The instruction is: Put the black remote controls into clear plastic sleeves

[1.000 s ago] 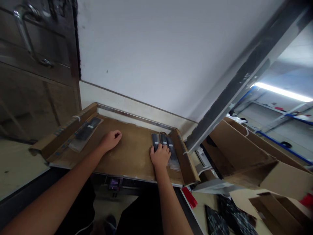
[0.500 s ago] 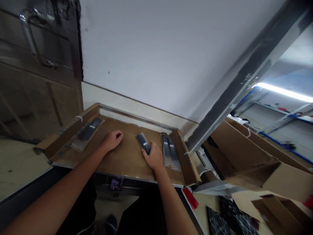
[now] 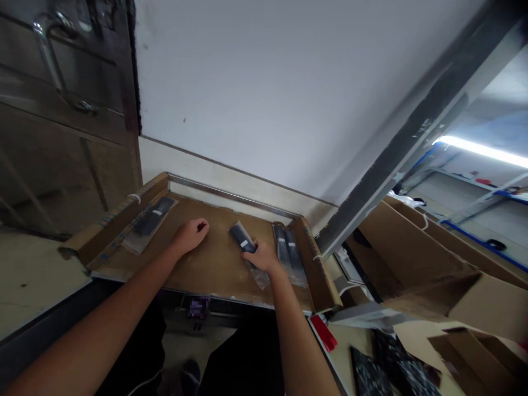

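Note:
A dark item in a clear plastic sleeve with a small white label (image 3: 240, 235) lies slanted on the cardboard-covered tabletop (image 3: 214, 269). My right hand (image 3: 263, 256) grips its near part, thumb on top, and the sleeve's loose end shows below the fingers. My left hand (image 3: 193, 234) rests on the cardboard left of centre, fingers curled in, with nothing visible in it. Two similar sleeved items (image 3: 290, 253) lie side by side at the right edge. Another sleeved item or stack (image 3: 150, 223) lies at the left edge.
Folded cardboard walls (image 3: 317, 264) edge the tabletop on both sides, with a white wall (image 3: 264, 99) behind. Large cardboard boxes (image 3: 412, 258) stand to the right. A red object (image 3: 324, 332) is beside the near right corner. At the left is a metal door handle (image 3: 51, 60).
My right hand has shifted slightly up on the sleeved item, and the clear sleeve end now shows below it. My left hand stays in place. The view has moved slightly.

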Demonstrator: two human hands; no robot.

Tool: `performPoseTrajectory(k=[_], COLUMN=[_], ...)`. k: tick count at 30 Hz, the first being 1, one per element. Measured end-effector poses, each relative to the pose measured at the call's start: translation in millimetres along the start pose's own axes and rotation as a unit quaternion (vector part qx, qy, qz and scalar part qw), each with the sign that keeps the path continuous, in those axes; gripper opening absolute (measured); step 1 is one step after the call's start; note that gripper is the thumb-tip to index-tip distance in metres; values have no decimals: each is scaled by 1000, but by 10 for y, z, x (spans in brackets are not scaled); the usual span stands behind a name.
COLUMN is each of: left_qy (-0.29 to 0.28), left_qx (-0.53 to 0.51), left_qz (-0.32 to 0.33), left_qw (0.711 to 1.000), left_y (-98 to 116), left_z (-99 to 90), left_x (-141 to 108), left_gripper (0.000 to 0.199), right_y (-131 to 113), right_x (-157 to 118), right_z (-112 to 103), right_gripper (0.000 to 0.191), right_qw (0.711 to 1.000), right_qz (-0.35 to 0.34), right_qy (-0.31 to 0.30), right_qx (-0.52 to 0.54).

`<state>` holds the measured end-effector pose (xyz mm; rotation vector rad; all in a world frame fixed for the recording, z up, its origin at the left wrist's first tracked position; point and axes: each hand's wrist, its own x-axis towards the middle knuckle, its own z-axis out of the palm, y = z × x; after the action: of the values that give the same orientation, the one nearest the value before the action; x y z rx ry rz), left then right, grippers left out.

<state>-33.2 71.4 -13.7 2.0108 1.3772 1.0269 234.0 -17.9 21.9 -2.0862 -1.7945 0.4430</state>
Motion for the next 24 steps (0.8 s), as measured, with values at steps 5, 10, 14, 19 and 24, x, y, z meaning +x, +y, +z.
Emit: performPoseTrajectory(k=[5, 10, 14, 19, 24], left_qy=[-2, -17, -55, -39, 41], left_qx=[3, -11, 5, 26, 34], left_qz=[-2, 7, 63, 124, 120], left_qw=[1000, 1000, 996, 991, 991], left_y=[-24, 27, 168, 279, 224], left_z=[12, -5, 31, 148, 136], left_x=[7, -35, -118, -143, -113], left_gripper=[21, 21, 18, 29, 37], right_y=[112, 308, 252, -92, -291], right_x=[-5, -64, -148, -207, -206], right_z=[21, -11, 34, 230, 328], right_gripper=[24, 31, 35, 37, 42], right_qw=[990, 947, 917, 901, 883], right_qz=[-55, -67, -48, -58, -39], right_qy=[-18, -31, -5, -45, -58], right_qx=[128, 314, 395, 427, 465])
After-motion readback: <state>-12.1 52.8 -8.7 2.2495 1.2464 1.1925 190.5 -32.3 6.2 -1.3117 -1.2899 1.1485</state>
